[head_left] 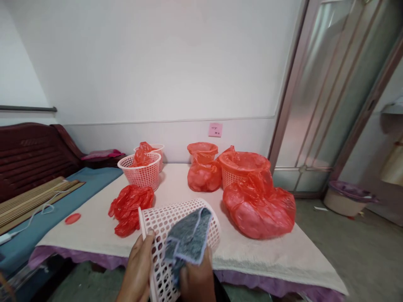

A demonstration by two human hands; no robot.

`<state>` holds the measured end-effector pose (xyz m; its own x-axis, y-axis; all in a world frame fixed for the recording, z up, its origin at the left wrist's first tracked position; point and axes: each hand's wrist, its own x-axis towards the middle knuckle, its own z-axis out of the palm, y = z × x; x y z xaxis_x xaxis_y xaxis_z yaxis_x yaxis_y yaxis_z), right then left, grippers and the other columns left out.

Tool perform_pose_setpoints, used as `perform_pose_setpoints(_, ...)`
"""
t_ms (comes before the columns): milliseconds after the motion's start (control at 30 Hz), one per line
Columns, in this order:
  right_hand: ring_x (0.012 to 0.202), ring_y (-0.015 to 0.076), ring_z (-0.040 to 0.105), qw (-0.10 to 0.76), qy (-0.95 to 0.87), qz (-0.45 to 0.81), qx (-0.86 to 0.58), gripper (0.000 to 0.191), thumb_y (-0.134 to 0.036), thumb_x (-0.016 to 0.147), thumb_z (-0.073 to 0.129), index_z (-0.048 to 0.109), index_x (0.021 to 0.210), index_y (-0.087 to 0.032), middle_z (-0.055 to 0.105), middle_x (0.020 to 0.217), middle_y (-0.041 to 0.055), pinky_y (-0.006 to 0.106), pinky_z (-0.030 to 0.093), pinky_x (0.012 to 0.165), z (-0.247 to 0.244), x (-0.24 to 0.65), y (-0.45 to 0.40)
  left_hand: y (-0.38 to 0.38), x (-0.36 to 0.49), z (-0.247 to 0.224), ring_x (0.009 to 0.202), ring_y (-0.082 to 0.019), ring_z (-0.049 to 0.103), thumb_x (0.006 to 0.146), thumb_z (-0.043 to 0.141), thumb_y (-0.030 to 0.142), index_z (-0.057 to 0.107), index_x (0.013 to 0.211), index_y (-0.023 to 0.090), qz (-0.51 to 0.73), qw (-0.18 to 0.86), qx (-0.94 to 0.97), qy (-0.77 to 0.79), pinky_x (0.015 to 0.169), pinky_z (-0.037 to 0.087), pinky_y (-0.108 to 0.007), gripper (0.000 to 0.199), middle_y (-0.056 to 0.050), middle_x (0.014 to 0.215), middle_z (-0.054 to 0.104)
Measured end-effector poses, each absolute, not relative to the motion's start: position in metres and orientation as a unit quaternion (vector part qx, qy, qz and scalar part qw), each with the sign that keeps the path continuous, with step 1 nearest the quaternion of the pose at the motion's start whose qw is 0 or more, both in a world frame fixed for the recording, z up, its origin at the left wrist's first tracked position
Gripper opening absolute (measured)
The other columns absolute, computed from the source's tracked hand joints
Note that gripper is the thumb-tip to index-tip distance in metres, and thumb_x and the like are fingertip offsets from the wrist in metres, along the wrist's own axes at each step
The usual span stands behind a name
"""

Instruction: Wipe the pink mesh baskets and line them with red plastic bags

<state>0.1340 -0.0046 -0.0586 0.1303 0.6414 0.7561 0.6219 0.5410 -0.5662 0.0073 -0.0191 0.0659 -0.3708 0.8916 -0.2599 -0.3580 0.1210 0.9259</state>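
Pale perforated basket (166, 217) is tilting sideways over the near edge of the worktop (267, 256). The left hand (140, 262) is clasping its rimmed end; the blurred right hand (198, 274) is clutching a grey-blue cloth (189, 235) against its side. Beyond, a crumpled red bag (134, 207) is lying left, a bulging red bag (261, 209) right.

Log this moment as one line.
left hand: holds white basket sideways | right hand: holds blue-gray cloth at basket's outer side | beyond left hand: crumpled red bag
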Motion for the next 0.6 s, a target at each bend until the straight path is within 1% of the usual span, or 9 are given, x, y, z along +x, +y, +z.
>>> perform_pose_setpoints(67, 0.11, 0.0337, 0.056, 0.574, -0.62, 0.024, -0.534, 0.036, -0.016, 0.075, 0.05, 0.069, 0.106, -0.02, 0.065, 0.11, 0.0135, 0.057, 0.045, 0.093, -0.054, 0.172, 0.016, -0.021, 0.006, 0.071, 0.089, -0.022, 0.07, 0.083, 0.06, 0.033, 0.061, 0.109, 0.02, 0.616, 0.503, 0.216, 0.566, 0.082, 0.054, -0.033, 0.028, -0.005, 0.093, 0.074)
perform_pose_setpoints(133, 0.115, 0.0364, 0.055, 0.604, -0.525, 0.097, -0.592, 0.039, -0.025, 0.076, 0.051, 0.066, 0.111, -0.014, 0.064, 0.116, 0.0175, 0.061, 0.04, 0.098, -0.052, 0.205, 0.034, -0.022, 0.002, 0.075, 0.085, -0.022, 0.071, 0.082, 0.061, 0.028, 0.062, 0.103, 0.019, 0.613, 0.505, 0.2, 0.574, 0.078, 0.054, -0.032, 0.023, -0.005, 0.088, 0.074)
perform_pose_setpoints(200, 0.114, 0.0345, 0.058, 0.612, -0.49, 0.168, -0.598, 0.045, -0.035, 0.078, 0.054, 0.063, 0.115, -0.012, 0.065, 0.118, 0.0179, 0.056, 0.042, 0.098, -0.055, 0.226, 0.044, -0.02, -0.003, 0.077, 0.081, -0.022, 0.071, 0.08, 0.063, 0.028, 0.064, 0.097, 0.018, 0.613, 0.502, 0.204, 0.575, 0.076, 0.055, -0.031, 0.02, -0.005, 0.086, 0.074)
perform_pose_setpoints(267, 0.109, 0.03, 0.062, 0.611, -0.489, 0.204, -0.588, 0.047, -0.04, 0.079, 0.056, 0.062, 0.117, -0.013, 0.068, 0.116, 0.0147, 0.048, 0.047, 0.095, -0.06, 0.233, 0.046, -0.015, -0.007, 0.081, 0.082, -0.022, 0.071, 0.078, 0.066, 0.033, 0.065, 0.096, 0.017, 0.609, 0.502, 0.232, 0.569, 0.075, 0.055, -0.031, 0.024, -0.005, 0.088, 0.074)
perform_pose_setpoints(333, 0.105, 0.0269, 0.065, 0.614, -0.485, 0.216, -0.584, 0.046, -0.041, 0.079, 0.058, 0.062, 0.117, -0.015, 0.07, 0.114, 0.0116, 0.043, 0.05, 0.092, -0.065, 0.232, 0.044, -0.01, -0.007, 0.086, 0.087, -0.024, 0.07, 0.075, 0.068, 0.04, 0.065, 0.097, 0.016, 0.599, 0.512, 0.261, 0.558, 0.077, 0.055, -0.033, 0.033, -0.007, 0.091, 0.074)
perform_pose_setpoints(367, 0.105, 0.0265, 0.065, 0.617, -0.478, 0.219, -0.586, 0.046, -0.042, 0.079, 0.059, 0.062, 0.116, -0.015, 0.07, 0.113, 0.0112, 0.042, 0.05, 0.092, -0.068, 0.232, 0.043, -0.008, -0.005, 0.088, 0.091, -0.025, 0.069, 0.074, 0.069, 0.042, 0.064, 0.1, 0.016, 0.592, 0.525, 0.274, 0.547, 0.079, 0.055, -0.034, 0.037, -0.007, 0.093, 0.074)
perform_pose_setpoints(467, 0.103, 0.028, 0.066, 0.625, -0.455, 0.218, -0.596, 0.045, -0.043, 0.077, 0.06, 0.063, 0.112, -0.014, 0.071, 0.11, 0.0124, 0.044, 0.05, 0.091, -0.072, 0.235, 0.047, -0.016, 0.006, 0.087, 0.105, -0.029, 0.065, 0.07, 0.072, 0.046, 0.062, 0.11, 0.019, 0.575, 0.552, 0.347, 0.494, 0.09, 0.052, -0.04, 0.049, -0.009, 0.102, 0.073)
perform_pose_setpoints(533, 0.099, 0.0284, 0.067, 0.626, -0.451, 0.218, -0.598, 0.043, -0.043, 0.077, 0.058, 0.065, 0.108, -0.013, 0.072, 0.105, 0.0125, 0.044, 0.051, 0.089, -0.072, 0.241, 0.054, -0.03, 0.011, 0.075, 0.114, -0.032, 0.06, 0.066, 0.074, 0.047, 0.063, 0.109, 0.022, 0.565, 0.518, 0.415, 0.49, 0.097, 0.047, -0.042, 0.051, -0.009, 0.109, 0.072)
perform_pose_setpoints(600, 0.096, 0.0292, 0.068, 0.624, -0.452, 0.216, -0.599, 0.042, -0.042, 0.078, 0.056, 0.066, 0.106, -0.012, 0.073, 0.101, 0.0132, 0.046, 0.052, 0.087, -0.069, 0.242, 0.058, -0.044, 0.013, 0.057, 0.12, -0.035, 0.055, 0.061, 0.078, 0.045, 0.068, 0.097, 0.023, 0.554, 0.459, 0.443, 0.534, 0.101, 0.044, -0.043, 0.043, -0.01, 0.109, 0.072)
